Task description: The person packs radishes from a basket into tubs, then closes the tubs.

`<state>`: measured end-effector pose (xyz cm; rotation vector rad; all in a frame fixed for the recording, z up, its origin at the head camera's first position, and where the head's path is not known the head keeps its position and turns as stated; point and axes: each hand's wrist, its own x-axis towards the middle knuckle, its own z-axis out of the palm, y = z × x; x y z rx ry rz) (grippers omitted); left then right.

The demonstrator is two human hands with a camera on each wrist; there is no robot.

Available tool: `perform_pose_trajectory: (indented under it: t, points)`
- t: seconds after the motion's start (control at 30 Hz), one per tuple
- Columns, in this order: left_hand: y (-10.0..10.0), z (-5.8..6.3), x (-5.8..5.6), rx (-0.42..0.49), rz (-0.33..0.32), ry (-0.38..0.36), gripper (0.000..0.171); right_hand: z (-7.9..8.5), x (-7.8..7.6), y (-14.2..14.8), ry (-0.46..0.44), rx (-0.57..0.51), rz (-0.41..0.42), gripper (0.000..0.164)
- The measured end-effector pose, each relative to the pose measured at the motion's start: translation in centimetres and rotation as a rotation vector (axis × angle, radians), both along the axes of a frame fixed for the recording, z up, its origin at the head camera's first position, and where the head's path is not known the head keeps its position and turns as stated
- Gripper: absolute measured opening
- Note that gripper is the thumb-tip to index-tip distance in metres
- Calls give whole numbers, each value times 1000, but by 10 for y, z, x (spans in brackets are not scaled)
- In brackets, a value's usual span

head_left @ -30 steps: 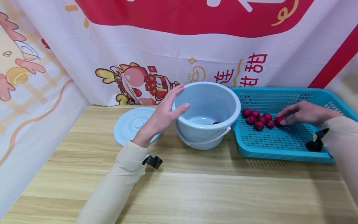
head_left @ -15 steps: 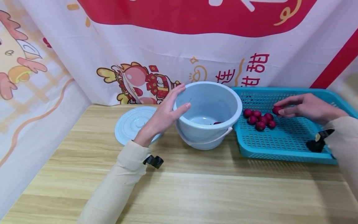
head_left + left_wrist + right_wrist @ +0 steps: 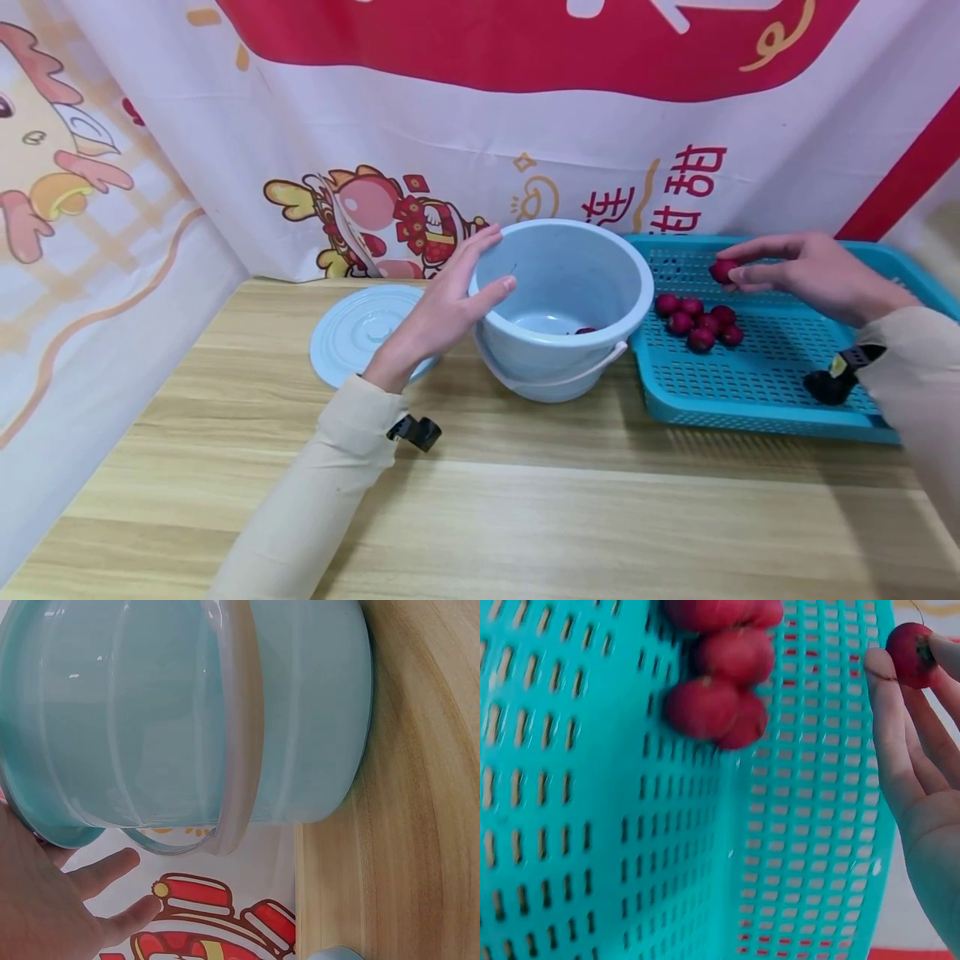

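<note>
My right hand (image 3: 828, 275) pinches a red radish (image 3: 723, 271) between thumb and fingertips, raised over the back part of the blue-green basket (image 3: 772, 423). The thin root of that radish (image 3: 913, 656) shows in the right wrist view. Several more radishes (image 3: 701, 340) lie in a cluster at the basket's left end. My left hand (image 3: 450, 312) rests at the left rim of a light blue bucket (image 3: 555, 358), thumb over the rim. In the left wrist view, the left hand's fingers (image 3: 109, 874) stretch out loosely beside the bucket. A bit of dark red (image 3: 587, 330) shows inside, mostly hidden by the front wall.
A light blue lid (image 3: 352, 329) lies on the wooden table (image 3: 510, 525) left of the bucket, partly behind my left arm. The bucket's pale handle (image 3: 618, 352) hangs down its front. A printed cloth (image 3: 420, 125) hangs behind everything.
My right hand has lifted one radish from the basket floor and carried it up and left, over the back of the basket. The left hand stays at the bucket's rim.
</note>
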<state>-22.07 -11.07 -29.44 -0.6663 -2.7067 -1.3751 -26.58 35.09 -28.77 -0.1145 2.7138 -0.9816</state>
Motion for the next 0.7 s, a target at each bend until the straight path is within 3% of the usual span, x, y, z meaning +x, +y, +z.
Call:
perform_pose_trajectory:
  t: [0.2, 0.43, 0.7]
  points:
    - [0, 0, 0, -2, 0, 5, 77, 14, 0, -23, 49, -19, -9, 74]
    - [0, 0, 1, 0, 3, -5, 77, 29, 6, -51, 182, -63, -27, 69]
    - [0, 1, 2, 0, 4, -3, 77, 39, 14, -86, 310, -209, -14, 60]
